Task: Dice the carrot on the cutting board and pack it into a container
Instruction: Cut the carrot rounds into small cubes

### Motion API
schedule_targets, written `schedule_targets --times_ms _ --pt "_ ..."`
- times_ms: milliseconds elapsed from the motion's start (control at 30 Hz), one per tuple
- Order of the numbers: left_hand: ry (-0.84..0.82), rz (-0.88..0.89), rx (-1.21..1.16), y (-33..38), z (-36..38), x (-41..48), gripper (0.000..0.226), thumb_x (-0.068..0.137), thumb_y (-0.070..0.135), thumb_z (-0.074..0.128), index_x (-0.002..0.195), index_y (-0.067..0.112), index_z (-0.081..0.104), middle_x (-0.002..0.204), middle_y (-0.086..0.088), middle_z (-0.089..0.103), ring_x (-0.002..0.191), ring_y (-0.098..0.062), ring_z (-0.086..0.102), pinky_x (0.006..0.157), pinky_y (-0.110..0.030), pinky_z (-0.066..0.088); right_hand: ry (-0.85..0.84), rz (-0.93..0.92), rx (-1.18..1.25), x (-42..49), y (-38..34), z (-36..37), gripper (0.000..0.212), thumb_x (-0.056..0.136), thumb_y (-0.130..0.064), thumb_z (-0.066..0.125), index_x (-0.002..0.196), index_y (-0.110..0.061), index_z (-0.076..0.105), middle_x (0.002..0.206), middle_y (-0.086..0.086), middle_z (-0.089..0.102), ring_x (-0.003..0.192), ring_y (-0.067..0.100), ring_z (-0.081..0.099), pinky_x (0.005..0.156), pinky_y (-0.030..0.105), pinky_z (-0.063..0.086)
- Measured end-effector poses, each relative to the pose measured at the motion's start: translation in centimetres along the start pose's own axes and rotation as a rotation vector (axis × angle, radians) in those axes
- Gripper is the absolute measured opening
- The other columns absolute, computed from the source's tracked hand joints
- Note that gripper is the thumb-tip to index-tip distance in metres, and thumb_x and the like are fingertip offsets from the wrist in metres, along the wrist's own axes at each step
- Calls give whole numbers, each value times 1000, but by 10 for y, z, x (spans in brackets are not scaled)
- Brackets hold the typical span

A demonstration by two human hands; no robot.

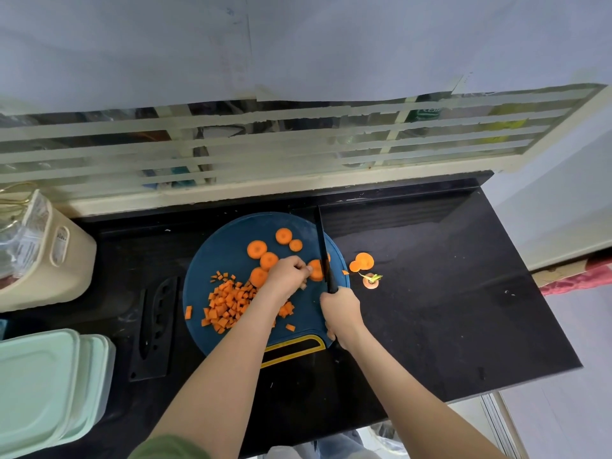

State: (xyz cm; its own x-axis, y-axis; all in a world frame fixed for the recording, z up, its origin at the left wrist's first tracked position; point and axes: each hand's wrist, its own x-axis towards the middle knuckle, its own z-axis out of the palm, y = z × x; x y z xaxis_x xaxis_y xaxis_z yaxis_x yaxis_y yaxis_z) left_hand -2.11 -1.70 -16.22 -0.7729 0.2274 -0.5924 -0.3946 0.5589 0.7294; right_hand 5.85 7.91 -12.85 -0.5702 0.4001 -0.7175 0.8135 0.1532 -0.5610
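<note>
Head camera, the only view I have from here, looks down on a black counter [430, 276] with a round dark-blue cutting board [225, 256] in the middle. On the board's right side the left hand [288, 274] is curled down, its fingertips pinching a carrot slice [316, 270] flat against the board. The right hand [341, 311] is clenched round the handle of a black knife [323, 250], just nearer me than the slice. The blade runs away from me along the slice's right side, touching or nearly touching it (I cannot tell which).

Behind and under the left hand lie more round slices [256, 249], uncut, spread towards the far part of the board. A heap of diced carrot [228, 303] sits on the board's near left, partly hidden by the left forearm, with a few stray cubes at its edges. Off the board, on the counter to the right of the knife, are two more loose slices [362, 261] and the carrot top [371, 281] with its green stub.

Well to the left, a pale green container [39, 385] sits at the counter's near corner. A black knife sheath [155, 326] lies between it and the board, and a cream bin [49, 260] stands further back.
</note>
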Motion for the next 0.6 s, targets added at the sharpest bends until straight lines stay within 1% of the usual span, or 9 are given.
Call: schedule_targets --times_ms 33,100,233,333,400,467,500,567,600 --pt "1 0 -5 0 -1 0 15 96 22 55 82 17 55 72 -2 60 68 -17 57 80 -39 50 0 -21 15 -2 1 -1 12 93 -14 46 83 -14 51 77 6 51 62 17 47 53 29 40" --pt "-7 -2 -26 0 -1 -1 15 96 20 54 81 16 55 72 -3 58 66 -16 55 77 -36 49 -12 -50 17 -7 4 -4 15 94 -15 47 78 -16 49 73 4 50 60 15 46 54 30 41" --pt "-16 -10 -27 0 0 -1 15 97 18 52 82 16 55 73 -3 59 66 -16 55 76 -34 47 -31 -47 14 -13 11 -3 14 94 -18 49 81 -18 51 76 4 53 63 13 47 60 30 43" --pt "-20 -1 -35 2 0 0 14 97 18 51 84 14 55 73 -3 58 65 -15 55 75 -33 47 -24 -62 -25 -12 13 -2 16 95 -18 49 79 -18 50 75 2 52 63 12 46 57 25 41" --pt "-23 11 -29 2 0 0 15 97 20 51 83 15 55 72 -2 58 66 -16 55 78 -36 48 -14 -54 -66 -10 14 0 14 96 -17 49 82 -15 51 75 1 52 64 12 48 56 24 41" --pt "-25 16 -25 1 0 0 17 97 21 51 81 17 54 71 -2 58 66 -16 56 82 -38 49 2 -24 -99 -6 12 4 10 96 -17 48 94 -9 53 79 3 54 70 15 53 58 24 44" --pt "-27 17 -22 0 0 0 17 97 21 51 80 18 54 71 -2 58 67 -16 56 83 -39 50 11 -1 -118 -6 11 5 11 97 -18 48 99 -7 52 82 3 55 75 17 56 61 25 46" --pt "-30 19 -15 -1 0 0 16 97 22 51 81 19 54 72 -2 59 69 -17 57 84 -40 50 5 44 -156 -5 8 7 13 98 -19 48 102 -7 48 89 6 55 88 23 61 68 28 51" --pt "-34 18 -12 -1 0 0 15 97 22 51 83 18 54 72 -2 59 69 -17 57 84 -40 50 -5 55 -154 -4 7 8 12 97 -18 46 101 -7 49 92 7 54 92 25 61 70 30 51"
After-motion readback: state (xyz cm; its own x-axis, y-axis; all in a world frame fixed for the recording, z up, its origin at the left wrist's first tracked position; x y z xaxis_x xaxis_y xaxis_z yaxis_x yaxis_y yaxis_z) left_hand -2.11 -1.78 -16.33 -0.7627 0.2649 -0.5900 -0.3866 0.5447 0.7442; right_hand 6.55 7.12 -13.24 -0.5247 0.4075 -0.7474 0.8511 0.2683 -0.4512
